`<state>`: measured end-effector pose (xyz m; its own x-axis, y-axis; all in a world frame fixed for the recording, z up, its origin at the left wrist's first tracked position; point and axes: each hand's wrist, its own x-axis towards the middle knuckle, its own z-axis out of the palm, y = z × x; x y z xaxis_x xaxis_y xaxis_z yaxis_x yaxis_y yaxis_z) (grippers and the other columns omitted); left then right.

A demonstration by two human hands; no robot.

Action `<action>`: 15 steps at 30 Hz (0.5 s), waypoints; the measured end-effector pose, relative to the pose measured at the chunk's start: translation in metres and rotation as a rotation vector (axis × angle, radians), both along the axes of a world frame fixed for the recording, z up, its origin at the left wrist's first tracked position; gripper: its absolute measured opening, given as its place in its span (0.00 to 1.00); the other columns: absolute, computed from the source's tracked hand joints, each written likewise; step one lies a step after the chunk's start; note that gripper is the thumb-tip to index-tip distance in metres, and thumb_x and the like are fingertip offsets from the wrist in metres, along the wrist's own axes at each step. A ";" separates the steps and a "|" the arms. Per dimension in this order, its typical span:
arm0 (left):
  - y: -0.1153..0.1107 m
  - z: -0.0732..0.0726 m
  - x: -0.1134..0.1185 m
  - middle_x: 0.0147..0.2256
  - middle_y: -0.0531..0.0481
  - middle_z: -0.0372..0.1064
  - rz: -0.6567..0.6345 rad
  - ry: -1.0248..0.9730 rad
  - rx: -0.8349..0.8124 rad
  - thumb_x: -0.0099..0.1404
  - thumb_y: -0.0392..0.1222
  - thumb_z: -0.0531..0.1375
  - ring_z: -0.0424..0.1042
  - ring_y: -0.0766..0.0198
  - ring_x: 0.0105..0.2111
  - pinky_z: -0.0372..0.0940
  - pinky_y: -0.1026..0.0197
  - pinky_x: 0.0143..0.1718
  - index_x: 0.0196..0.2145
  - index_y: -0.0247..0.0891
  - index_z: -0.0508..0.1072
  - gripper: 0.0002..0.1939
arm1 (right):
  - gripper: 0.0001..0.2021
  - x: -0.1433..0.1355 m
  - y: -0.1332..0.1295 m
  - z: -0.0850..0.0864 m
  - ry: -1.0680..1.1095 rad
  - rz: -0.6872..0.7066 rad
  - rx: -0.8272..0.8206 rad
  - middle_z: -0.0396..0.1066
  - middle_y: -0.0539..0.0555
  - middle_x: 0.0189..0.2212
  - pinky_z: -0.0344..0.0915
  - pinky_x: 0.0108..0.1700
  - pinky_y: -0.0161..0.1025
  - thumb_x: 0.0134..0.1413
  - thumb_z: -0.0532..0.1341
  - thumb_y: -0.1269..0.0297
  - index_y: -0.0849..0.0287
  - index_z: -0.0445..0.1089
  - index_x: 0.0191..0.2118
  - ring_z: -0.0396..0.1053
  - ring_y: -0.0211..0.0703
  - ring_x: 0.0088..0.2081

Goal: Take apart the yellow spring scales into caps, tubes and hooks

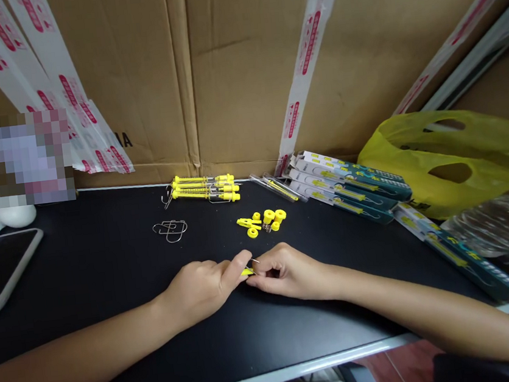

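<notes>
My left hand [208,287] is closed around a small yellow plastic part [246,272], whose tip shows past the thumb. My right hand [286,273] is closed in a pinch beside it, holding a thin metal wire [255,261] against the yellow part. The wire's full shape is hidden by the fingers. Just beyond my hands lies a cluster of yellow caps, clips and small springs [262,222]. Several bent wire hooks [171,230] lie to the left of the cluster. Behind them rests a row of yellow tubular spring scales [206,188] with hooks at their left ends.
Clear tubes with long springs [279,187] lie beside stacked scale boxes [345,183]. Another box [458,247] lies nearer on the right, by a yellow plastic bag [414,142] and clear plastic packaging [501,221]. A phone [4,271] lies left. Cardboard [241,70] walls the back.
</notes>
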<state>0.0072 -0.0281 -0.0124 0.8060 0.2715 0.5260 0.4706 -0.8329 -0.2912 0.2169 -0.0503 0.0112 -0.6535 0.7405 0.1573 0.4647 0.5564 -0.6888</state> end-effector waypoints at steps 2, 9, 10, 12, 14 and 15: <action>-0.001 0.001 0.000 0.22 0.54 0.70 0.012 -0.008 -0.016 0.72 0.36 0.43 0.71 0.65 0.18 0.61 0.65 0.17 0.49 0.29 0.58 0.12 | 0.17 0.000 -0.001 0.002 -0.015 0.016 0.025 0.53 0.44 0.17 0.47 0.23 0.28 0.58 0.56 0.66 0.62 0.57 0.19 0.48 0.28 0.20; -0.007 0.005 0.002 0.20 0.55 0.68 0.080 0.030 -0.089 0.72 0.38 0.43 0.70 0.64 0.17 0.57 0.66 0.15 0.44 0.34 0.60 0.10 | 0.16 -0.002 0.002 0.006 -0.042 0.032 0.059 0.52 0.44 0.17 0.46 0.23 0.27 0.58 0.55 0.68 0.62 0.56 0.20 0.48 0.28 0.19; -0.007 0.005 0.002 0.20 0.55 0.68 0.088 0.039 -0.101 0.72 0.38 0.43 0.70 0.64 0.17 0.57 0.66 0.15 0.42 0.34 0.60 0.09 | 0.16 -0.002 0.002 0.007 -0.052 0.033 0.076 0.52 0.44 0.17 0.46 0.23 0.27 0.58 0.55 0.69 0.62 0.55 0.20 0.48 0.28 0.19; -0.007 0.006 0.002 0.20 0.56 0.67 0.096 0.066 -0.137 0.71 0.38 0.45 0.70 0.64 0.17 0.56 0.67 0.15 0.38 0.36 0.61 0.07 | 0.16 -0.002 0.001 0.007 -0.084 0.027 0.126 0.52 0.44 0.17 0.46 0.24 0.28 0.58 0.55 0.70 0.62 0.55 0.20 0.48 0.28 0.19; -0.002 0.009 -0.001 0.18 0.56 0.66 0.125 0.089 -0.162 0.71 0.39 0.46 0.70 0.64 0.17 0.53 0.67 0.15 0.34 0.37 0.61 0.09 | 0.15 -0.001 -0.001 0.006 -0.148 0.025 0.184 0.53 0.45 0.18 0.45 0.24 0.29 0.58 0.55 0.70 0.61 0.55 0.20 0.49 0.29 0.20; 0.003 0.012 -0.003 0.18 0.56 0.65 0.139 0.100 -0.172 0.71 0.39 0.46 0.69 0.64 0.17 0.51 0.68 0.14 0.32 0.37 0.61 0.10 | 0.15 0.001 -0.002 0.006 -0.190 0.030 0.207 0.54 0.45 0.18 0.45 0.25 0.30 0.58 0.55 0.70 0.61 0.56 0.20 0.49 0.29 0.20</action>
<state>0.0038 -0.0252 -0.0003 0.8005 0.4617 0.3821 0.5598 -0.8037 -0.2018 0.2178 -0.0522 0.0172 -0.7065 0.6854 0.1762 0.5560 0.6916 -0.4610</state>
